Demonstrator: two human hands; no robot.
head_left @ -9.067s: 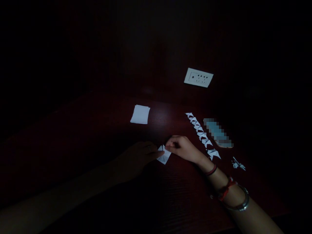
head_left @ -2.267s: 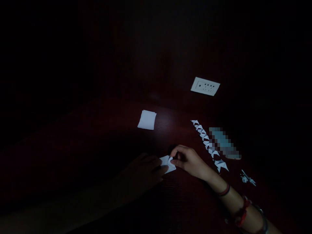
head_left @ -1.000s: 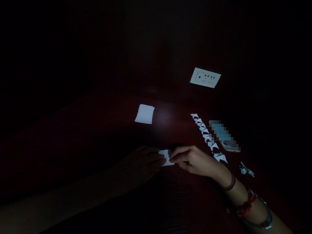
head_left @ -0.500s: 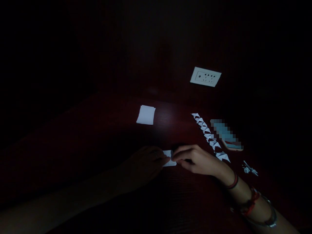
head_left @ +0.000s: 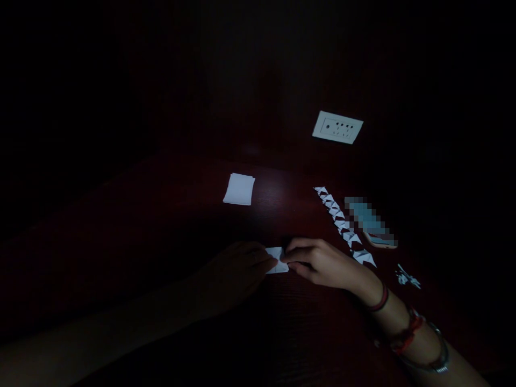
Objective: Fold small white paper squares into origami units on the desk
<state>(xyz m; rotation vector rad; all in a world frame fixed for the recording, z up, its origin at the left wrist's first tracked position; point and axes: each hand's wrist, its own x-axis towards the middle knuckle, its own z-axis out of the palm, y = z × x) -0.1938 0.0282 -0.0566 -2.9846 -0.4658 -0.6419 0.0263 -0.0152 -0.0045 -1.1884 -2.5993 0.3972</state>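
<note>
A small white piece of paper point(head_left: 276, 267) with crease lines lies on the dark red table, between my two hands. My left hand point(head_left: 248, 266), in deep shadow, covers its left side, with fingertips pressing on the paper. From the right, my right hand point(head_left: 312, 260) pinches the paper's right edge between thumb and fingers. Behind my right hand runs a slanting row of several folded white paper pieces point(head_left: 339, 221), the nearest one close to my wrist. Farther back lies a stack of square white paper sheets point(head_left: 239, 190).
Right of the row lies a phone point(head_left: 373, 220), its screen blurred out. A small heap of thin white bits point(head_left: 407, 277) sits nearer, by my right forearm. A white socket plate point(head_left: 337, 127) is on the dark wall behind the table point(head_left: 274, 188).
The whole view has shifted slightly, so things appear a little farther left. Both hands stay at the paper, with only slight finger movement.
</note>
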